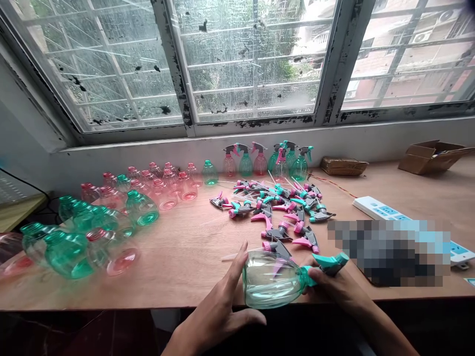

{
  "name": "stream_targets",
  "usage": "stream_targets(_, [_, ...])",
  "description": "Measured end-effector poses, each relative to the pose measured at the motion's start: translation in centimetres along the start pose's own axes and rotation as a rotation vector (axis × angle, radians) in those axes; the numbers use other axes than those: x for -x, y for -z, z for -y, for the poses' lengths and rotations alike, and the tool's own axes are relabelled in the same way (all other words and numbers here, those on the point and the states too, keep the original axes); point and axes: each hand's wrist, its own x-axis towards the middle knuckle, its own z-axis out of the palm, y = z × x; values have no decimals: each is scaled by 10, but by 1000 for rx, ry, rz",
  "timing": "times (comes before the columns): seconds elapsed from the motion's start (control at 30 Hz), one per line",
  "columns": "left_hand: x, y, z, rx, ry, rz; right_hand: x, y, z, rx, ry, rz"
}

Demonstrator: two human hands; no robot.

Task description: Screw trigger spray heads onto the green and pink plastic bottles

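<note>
A clear green spray bottle point(272, 282) lies sideways in front of me, over the near edge of the table. Its teal and grey trigger head point(330, 263) points to the right. My right hand point(332, 284) is closed around the neck and the trigger head. At the bottle's base, my left hand point(226, 301) has its thumb and fingers apart; whether the palm touches the bottle I cannot tell. Just beyond the bottle lies a heap of loose pink, teal and grey trigger heads point(278, 232), several with thin tubes.
Open green bottles point(143, 207) and pink bottles point(187, 187) stand at the left. Several bottles with trigger heads point(260, 160) line the back wall. A white power strip point(382, 210), a blurred dark object point(389, 257) and cardboard boxes point(432, 157) are at the right.
</note>
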Motion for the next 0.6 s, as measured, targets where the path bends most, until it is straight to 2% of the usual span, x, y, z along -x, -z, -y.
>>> stream_targets(0.2, [-1, 3, -3, 77, 62, -22, -3, 3, 8, 85, 75, 59])
stream_targets(0.37, [-2, 3, -6, -96, -108, -17, 1, -4, 14, -28, 4, -52])
stream_targets(0.47, [-3, 1, -4, -178, -196, -48, 2, -6, 15, -76, -51, -37])
stream_targets(0.6, [-2, -2, -7, -209, -174, -45, 0, -5, 13, -101, -20, -7])
